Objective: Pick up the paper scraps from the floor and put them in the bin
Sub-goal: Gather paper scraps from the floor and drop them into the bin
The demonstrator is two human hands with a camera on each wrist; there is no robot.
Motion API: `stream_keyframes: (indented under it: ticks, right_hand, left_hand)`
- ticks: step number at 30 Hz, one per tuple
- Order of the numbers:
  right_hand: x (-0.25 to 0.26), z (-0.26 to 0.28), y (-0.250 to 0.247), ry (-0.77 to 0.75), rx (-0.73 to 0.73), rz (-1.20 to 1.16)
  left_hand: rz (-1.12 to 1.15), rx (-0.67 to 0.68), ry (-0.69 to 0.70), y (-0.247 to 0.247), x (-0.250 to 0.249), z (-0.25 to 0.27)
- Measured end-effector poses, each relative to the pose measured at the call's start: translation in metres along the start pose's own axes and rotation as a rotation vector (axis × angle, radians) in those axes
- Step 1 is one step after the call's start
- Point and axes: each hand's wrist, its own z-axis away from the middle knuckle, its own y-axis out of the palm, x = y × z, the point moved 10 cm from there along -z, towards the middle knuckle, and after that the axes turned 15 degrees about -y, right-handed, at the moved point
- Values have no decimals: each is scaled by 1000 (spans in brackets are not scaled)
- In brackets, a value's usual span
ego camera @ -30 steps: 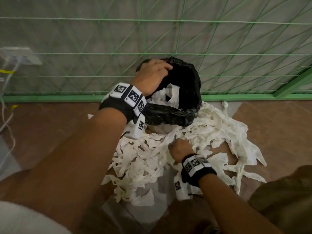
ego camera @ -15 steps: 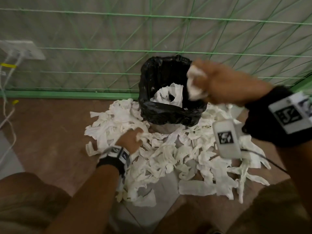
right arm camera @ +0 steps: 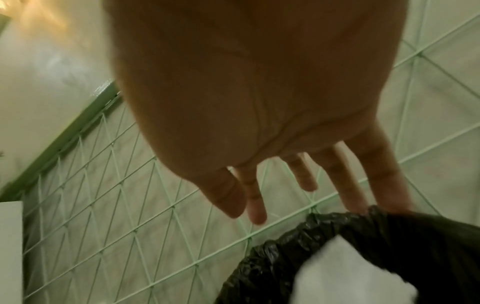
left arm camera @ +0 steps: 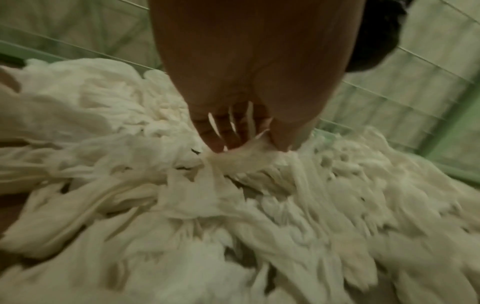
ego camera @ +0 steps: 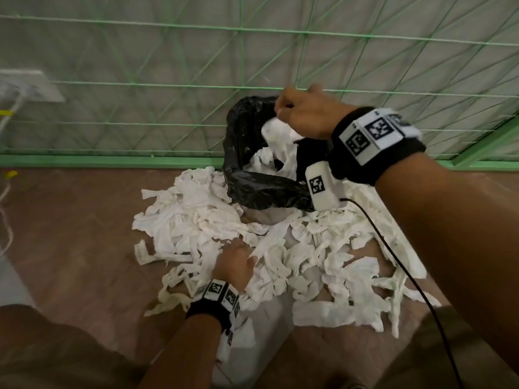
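A black-lined bin [ego camera: 252, 186] stands against the green mesh, with white scraps inside. My right hand [ego camera: 280, 108] hovers over its mouth. In the right wrist view that hand [right arm camera: 285, 201] has straight, spread fingers, and a white scrap [right arm camera: 350, 273] lies below it inside the bin liner [right arm camera: 285, 267]. In the head view the scrap [ego camera: 278, 133] hangs just under the palm. A wide pile of torn white paper scraps [ego camera: 323, 262] covers the floor in front of the bin. My left hand [ego camera: 238, 259] is down in the pile, and its fingers [left arm camera: 215, 133] curl into the scraps [left arm camera: 233, 226], with strips caught between them.
A green wire mesh fence [ego camera: 168, 80] with a green base rail [ego camera: 112, 161] runs behind the bin. At far left are a white socket box [ego camera: 28, 85] and loose white cables [ego camera: 5, 220]. A black cable [ego camera: 393, 248] trails from my right wrist. My knee [ego camera: 56, 346] sits at bottom left.
The hands have swapped places: the left came off the bin and went down into the pile. The right rose from the pile with a scrap, reached the bin's mouth and spread its fingers.
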Motion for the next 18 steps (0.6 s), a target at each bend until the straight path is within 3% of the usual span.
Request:
stream_keyframes:
  ticks: [2, 5, 8, 10, 11, 14, 16, 18]
  right_hand:
    - [-7, 3, -4, -2, -195, -107]
    - [-31, 33, -27, 43, -674, -263]
    - [-81, 82, -19, 258, -1032, -377]
    - [-117, 112, 12, 475, -1122, -458]
    - [-134, 125, 32, 599, -1119, -468]
    - [-170, 159, 99, 883, -936, -495]
    - [-180, 165, 145, 946, -654, -499]
    - [-174, 158, 185, 872, -318, -440]
  left_hand:
    - [272, 18, 24, -18, 4, -3]
    - [602, 33, -72, -47, 21, -7]
    - [653, -26, -118, -78, 26, -10]
    - [732, -16, -108, -96, 18, -10]
    - [717, -12, -85, -103, 12, -10]
    - [194, 50, -138, -109, 1, -8]
    - [-56, 119, -88, -109, -7, -5]
    - [-206, 158, -80, -118, -11, 1]
